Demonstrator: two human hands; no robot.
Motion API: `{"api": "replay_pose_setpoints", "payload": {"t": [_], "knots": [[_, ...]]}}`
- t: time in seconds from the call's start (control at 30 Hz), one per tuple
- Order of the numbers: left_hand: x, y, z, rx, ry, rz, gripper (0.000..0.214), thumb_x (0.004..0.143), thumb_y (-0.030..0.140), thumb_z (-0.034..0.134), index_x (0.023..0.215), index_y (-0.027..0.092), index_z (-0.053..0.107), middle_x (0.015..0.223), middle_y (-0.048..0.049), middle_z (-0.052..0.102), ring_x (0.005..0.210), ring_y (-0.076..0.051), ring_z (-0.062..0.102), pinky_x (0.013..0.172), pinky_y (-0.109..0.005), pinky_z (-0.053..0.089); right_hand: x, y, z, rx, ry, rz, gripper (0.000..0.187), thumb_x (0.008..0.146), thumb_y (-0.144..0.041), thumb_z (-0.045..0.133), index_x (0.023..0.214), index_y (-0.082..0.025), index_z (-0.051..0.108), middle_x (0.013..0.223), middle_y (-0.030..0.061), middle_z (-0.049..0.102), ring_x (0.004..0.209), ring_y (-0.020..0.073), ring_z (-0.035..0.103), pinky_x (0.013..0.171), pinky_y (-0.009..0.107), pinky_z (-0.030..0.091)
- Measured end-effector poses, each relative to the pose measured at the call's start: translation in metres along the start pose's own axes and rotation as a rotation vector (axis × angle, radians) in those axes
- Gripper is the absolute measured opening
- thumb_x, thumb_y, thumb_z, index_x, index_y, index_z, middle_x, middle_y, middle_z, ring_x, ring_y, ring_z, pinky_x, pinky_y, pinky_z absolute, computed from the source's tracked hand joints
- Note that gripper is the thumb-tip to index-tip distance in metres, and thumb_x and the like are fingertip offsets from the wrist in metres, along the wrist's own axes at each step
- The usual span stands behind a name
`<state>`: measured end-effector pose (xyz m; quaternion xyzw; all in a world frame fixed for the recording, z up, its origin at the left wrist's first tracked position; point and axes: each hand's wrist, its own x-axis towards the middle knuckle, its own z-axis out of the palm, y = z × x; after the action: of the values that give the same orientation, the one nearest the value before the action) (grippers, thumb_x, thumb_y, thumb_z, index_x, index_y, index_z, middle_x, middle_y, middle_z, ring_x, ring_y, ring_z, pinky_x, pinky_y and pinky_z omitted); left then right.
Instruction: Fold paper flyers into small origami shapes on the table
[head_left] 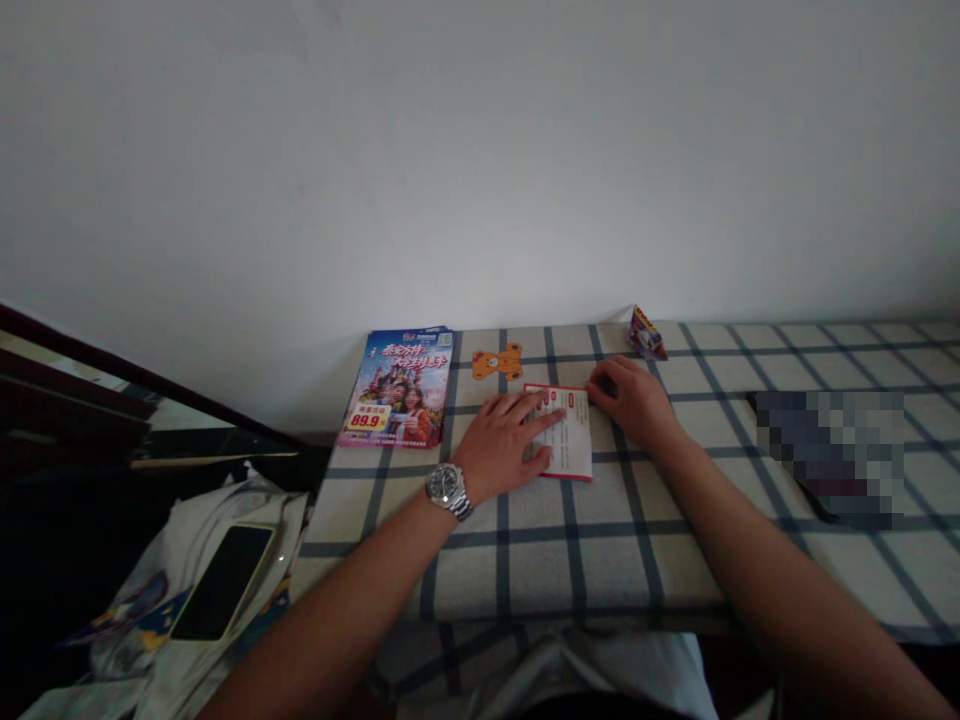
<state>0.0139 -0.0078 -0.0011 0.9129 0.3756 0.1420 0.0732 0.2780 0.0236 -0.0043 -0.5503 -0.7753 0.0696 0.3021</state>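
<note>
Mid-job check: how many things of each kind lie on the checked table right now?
Flyer stack: 1
White leaflet under the left hand: 1
Orange bear cutout: 1
Small colourful packet by the wall: 1
Dark blurred item at right: 1
Total: 5

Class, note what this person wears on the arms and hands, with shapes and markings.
No sleeves or gloves show in the picture. Behind the left hand sits a wristwatch with a round dark dial and a silvery metal link bracelet. The right hand and its wrist carry nothing; no rings show on either hand.
</note>
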Motion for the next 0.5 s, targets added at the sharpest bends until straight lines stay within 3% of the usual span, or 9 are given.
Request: {"api": "replay_pose_setpoints", "payload": {"t": [0.13, 0.3, 0.5], "knots": [[-0.0003, -0.0007, 0.0006, -0.007, 0.004, 0.003, 0.054, 0.098, 0.043, 0.060, 0.152, 0.037, 0.052, 0.158, -0.0033, 0.049, 0.139, -0.030, 0.047, 0.118, -0.052, 0.037, -0.0046, 0.0051, -0.0010, 0.057, -0.026, -0.049, 0.005, 0.093, -0.023, 0.066, 0.089, -0.021, 0.065, 0.092, 0.0059, 0.063, 0.083, 0.0224, 0.064, 0.073, 0.034, 0.050], [-0.0002, -0.0022, 0.0023, -0.018, 0.012, 0.014, 0.056, 0.097, 0.041, 0.062, 0.152, 0.037, 0.052, 0.158, -0.0035, 0.049, 0.139, -0.029, 0.047, 0.119, -0.053, 0.036, -0.0091, 0.0088, 0.0015, 0.080, -0.046, -0.108, 0.008, 0.092, -0.028, 0.070, 0.097, -0.021, 0.071, 0.105, 0.0101, 0.067, 0.098, 0.0282, 0.066, 0.087, 0.043, 0.054], [0.0006, -0.0043, 0.0031, -0.026, 0.016, 0.038, 0.056, 0.097, 0.041, 0.063, 0.151, 0.035, 0.052, 0.156, -0.0057, 0.051, 0.141, -0.030, 0.046, 0.119, -0.054, 0.036, -0.0088, 0.0103, 0.0031, 0.058, -0.064, -0.127, 0.010, 0.093, -0.030, 0.071, 0.096, -0.021, 0.072, 0.104, 0.0104, 0.068, 0.100, 0.0293, 0.066, 0.091, 0.046, 0.053]]}}
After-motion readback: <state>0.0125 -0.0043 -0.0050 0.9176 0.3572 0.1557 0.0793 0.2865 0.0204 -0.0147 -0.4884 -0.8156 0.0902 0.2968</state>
